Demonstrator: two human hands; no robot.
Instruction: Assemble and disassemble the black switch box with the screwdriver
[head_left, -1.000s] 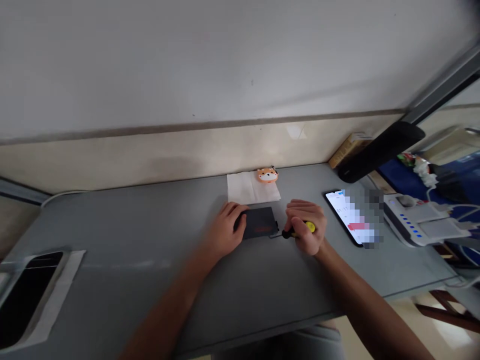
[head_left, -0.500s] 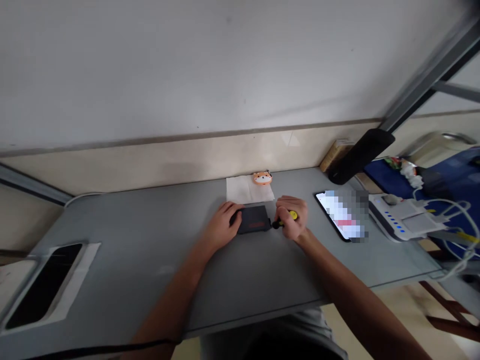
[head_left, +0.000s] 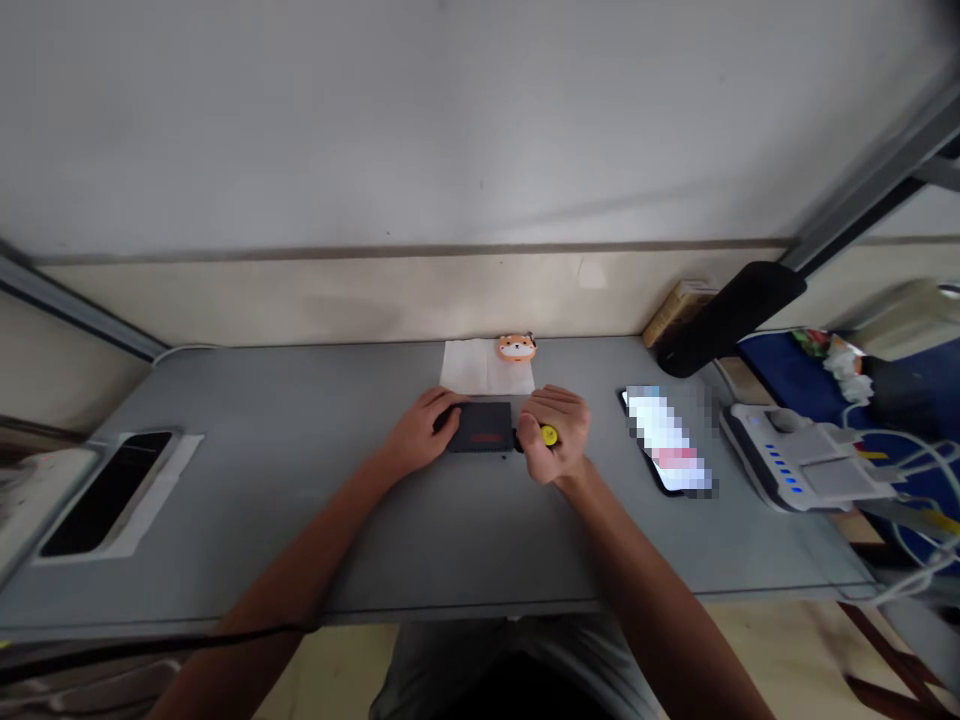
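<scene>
A flat dark rectangular box [head_left: 486,422] with faint reddish lettering lies on the grey desk. At its left end, my left hand [head_left: 421,432] is closed on the edge, thumb in front and fingers behind. My right hand [head_left: 556,428] makes a fist round a tool with a yellow-and-black handle [head_left: 550,435], whose round yellow end faces up at me. The tool's dark front part points at the right end of the box; its tip is hidden or too small to make out. A tiny dark speck sits on the desk below the box.
Behind the box, an orange animal-faced case [head_left: 517,348] rests on a white paper sheet [head_left: 469,368]. To the right are a lit phone [head_left: 664,440], a power strip [head_left: 802,455] with cables and a black cylinder [head_left: 731,320]. A dark-screened phone [head_left: 112,495] lies left.
The view has turned, so box and hands appear further left. My right hand has rotated, with the yellow handle end facing the camera more and less of the black part showing.
</scene>
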